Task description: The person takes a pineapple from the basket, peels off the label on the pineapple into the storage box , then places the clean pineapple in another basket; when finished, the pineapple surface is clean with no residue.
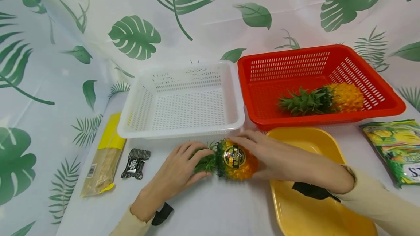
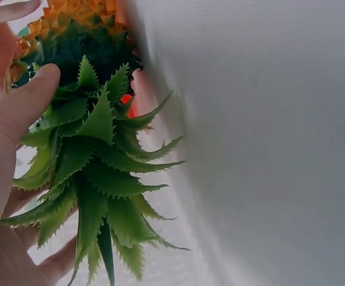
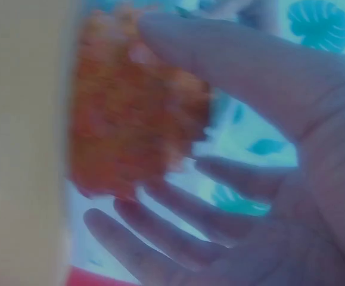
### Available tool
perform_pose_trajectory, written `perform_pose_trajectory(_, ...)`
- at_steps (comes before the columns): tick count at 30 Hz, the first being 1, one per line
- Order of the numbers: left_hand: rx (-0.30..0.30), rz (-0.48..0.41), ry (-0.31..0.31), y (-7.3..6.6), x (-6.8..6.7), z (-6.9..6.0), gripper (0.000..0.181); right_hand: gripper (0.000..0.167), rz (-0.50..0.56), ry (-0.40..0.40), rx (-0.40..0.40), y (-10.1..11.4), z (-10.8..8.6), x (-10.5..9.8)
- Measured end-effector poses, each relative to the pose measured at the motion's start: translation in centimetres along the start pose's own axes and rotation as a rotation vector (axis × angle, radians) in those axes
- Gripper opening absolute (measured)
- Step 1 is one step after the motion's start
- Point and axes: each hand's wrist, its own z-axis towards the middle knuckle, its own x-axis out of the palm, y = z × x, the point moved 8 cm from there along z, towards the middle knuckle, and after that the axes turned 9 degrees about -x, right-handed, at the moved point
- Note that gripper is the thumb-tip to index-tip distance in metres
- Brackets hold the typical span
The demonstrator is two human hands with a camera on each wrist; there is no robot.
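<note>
A toy pineapple (image 1: 241, 161) with a round black-and-gold label lies on its side on the white cloth, leaves to the left. The left hand (image 1: 177, 168) curves around its green leaves (image 2: 100, 161); in the left wrist view the thumb (image 2: 38, 92) lies by the dark green band and the fingers are behind the leaves. Around the orange end curves the right hand (image 1: 279, 157). The right wrist view is blurred and shows that hand's thumb (image 3: 220, 56) against the orange body (image 3: 130, 113), with the other fingers spread along its far side.
Behind the hands stand a white basket (image 1: 180, 132) and a red basket (image 1: 269, 122) holding another pineapple (image 1: 347, 97). A yellow tray (image 1: 308, 214) lies under the right forearm. Left are a yellow-topped packet (image 1: 105, 152) and a small black packet (image 1: 135, 163); far right, a green-yellow bag (image 1: 393, 148).
</note>
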Motion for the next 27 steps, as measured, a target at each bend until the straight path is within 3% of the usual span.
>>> perform_pose_trajectory(4, 0.009, 0.052, -0.028, -0.1, 0.0, 0.3, 0.053, 0.086, -0.07, 0.003, -0.023, 0.9, -0.1, -1.2)
perform_pose_trajectory(10, 0.007, 0.105, -0.07, 0.1, -0.1, 0.7, 0.055, 0.073, -0.088, -0.045, -0.093, 2.1, 0.3, -2.6)
perform_pose_trajectory(15, -0.012, 0.118, -0.058, 0.3, -0.1, 0.9, 0.056, 0.056, -0.124, -0.065, -0.182, 3.0, 1.2, -3.3)
perform_pose_trajectory(21, -0.004, 0.089, -0.033, 0.4, 0.0, 0.8, 0.06, 0.04, -0.169, 0.025, -0.276, 3.0, 3.0, -3.3)
perform_pose_trajectory(27, 0.003, 0.085, -0.033, 0.6, 0.2, 0.6, 0.064, 0.036, -0.242, 0.125, -0.317, 2.5, 4.4, -2.3)
